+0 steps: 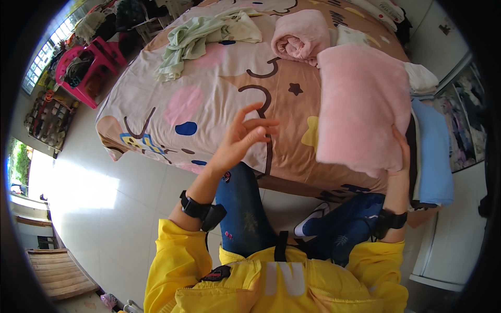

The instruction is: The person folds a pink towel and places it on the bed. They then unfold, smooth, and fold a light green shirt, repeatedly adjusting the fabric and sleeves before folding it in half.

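A folded pink fleece blanket (362, 104) stands over the right part of the bed, with its near edge toward me. My right hand (399, 151) grips its near right corner; some of the fingers are hidden by the fabric. My left hand (245, 136) is raised over the bed's near edge, fingers apart and holding nothing. Behind the blanket lies a rolled pink fleece (302, 35). A crumpled pale green garment (190, 41) rests farther left on the patterned bedspread (209, 104).
Blue folded cloth (434, 151) is stacked at the bed's right side, beside a white cabinet (459, 229). Some white fabric (421, 78) pokes out behind the pink blanket. Pink plastic chairs (88, 68) with clothes stand at the far left. A wooden stool (60, 271) is at lower left.
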A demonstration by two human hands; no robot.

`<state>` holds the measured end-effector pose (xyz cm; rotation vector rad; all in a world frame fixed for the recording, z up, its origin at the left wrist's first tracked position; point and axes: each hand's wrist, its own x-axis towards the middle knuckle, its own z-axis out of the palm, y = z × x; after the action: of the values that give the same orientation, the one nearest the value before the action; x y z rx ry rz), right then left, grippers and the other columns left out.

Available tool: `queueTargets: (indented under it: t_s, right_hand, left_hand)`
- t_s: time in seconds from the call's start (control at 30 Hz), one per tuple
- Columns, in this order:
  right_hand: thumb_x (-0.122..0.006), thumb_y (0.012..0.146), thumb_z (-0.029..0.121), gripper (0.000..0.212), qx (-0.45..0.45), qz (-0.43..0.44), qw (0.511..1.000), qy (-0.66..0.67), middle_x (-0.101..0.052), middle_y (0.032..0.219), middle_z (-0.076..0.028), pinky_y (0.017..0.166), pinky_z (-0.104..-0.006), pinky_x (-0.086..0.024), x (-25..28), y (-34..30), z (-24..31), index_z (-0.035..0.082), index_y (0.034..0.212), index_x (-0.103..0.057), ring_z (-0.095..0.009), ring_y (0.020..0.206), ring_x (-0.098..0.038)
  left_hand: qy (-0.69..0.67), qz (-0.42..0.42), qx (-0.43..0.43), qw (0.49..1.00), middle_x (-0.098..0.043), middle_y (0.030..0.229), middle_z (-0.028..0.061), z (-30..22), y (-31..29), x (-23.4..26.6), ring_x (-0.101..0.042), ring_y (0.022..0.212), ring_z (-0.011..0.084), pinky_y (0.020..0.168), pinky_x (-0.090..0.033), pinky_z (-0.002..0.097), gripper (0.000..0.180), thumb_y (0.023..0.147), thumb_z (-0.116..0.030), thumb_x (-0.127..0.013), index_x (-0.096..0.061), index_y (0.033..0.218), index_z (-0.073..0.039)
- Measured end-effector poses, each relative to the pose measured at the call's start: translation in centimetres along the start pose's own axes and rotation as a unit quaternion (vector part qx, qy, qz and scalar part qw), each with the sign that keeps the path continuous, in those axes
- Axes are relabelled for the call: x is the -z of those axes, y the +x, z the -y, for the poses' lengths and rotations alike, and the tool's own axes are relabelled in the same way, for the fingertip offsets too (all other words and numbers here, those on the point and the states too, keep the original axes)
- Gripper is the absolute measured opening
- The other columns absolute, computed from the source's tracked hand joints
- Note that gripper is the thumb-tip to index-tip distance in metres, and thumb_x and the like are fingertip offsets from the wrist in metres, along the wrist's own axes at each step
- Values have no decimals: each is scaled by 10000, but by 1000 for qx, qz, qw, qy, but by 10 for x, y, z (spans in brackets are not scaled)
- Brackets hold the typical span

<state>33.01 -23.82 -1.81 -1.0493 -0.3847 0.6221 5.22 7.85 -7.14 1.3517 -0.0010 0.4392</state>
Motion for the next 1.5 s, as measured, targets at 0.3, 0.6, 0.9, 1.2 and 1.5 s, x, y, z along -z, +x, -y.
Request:
queueTargets:
  t_s: [0.3, 0.6, 0.9, 1.2, 1.5]
  right_hand:
    - [-539, 981, 184, 449, 128, 99, 984, -80, -565, 1332, -160, 987, -352, -485, 22, 32, 34, -36, 1369, -487, -241, 1179, -574]
    - [-480, 974, 229, 397, 103, -20, 994, -26, -632, 1209, -133, 952, -376, -503, -121, 198, 69, -18, 1275, -556, -232, 1121, -607]
    - [-593, 893, 197, 343, 33, 22, 985, -166, -675, 1105, -109, 820, -344, -554, -128, 385, 0, -1, 1170, -627, -225, 1013, -649]
    - [-651, 873, 239, 369, -51, -18, 991, -119, -685, 1114, -112, 784, -335, -558, -77, 411, -36, 11, 1163, -644, -245, 972, -665]
    - [-670, 861, 253, 414, 48, -137, 962, -230, -666, 1179, -131, 860, -367, -528, -70, 406, -16, -18, 1172, -630, -260, 1049, -649]
  left_hand:
    - [121, -61, 115, 984, -661, 1038, 122, 29, 50, 33, -670, 887, 166, 662, -541, 254, 347, 973, -197, -595, -512, 1244, 3]
    - [-27, -75, 139, 987, -654, 1007, 118, 27, 51, 53, -674, 820, 173, 600, -548, 253, 289, 1002, -221, -537, -520, 1208, -20]
    - [-141, -73, 169, 973, -640, 976, 135, 32, 54, 63, -673, 827, 204, 672, -566, 312, 257, 1014, -220, -525, -488, 1205, -53]
    - [-149, -73, 179, 970, -641, 946, 125, 29, 55, 62, -671, 815, 190, 662, -559, 300, 230, 1020, -216, -505, -491, 1185, -57]
    - [-160, -66, 175, 969, -641, 944, 124, 31, 56, 63, -670, 813, 188, 665, -558, 302, 228, 1018, -212, -510, -497, 1180, -52]
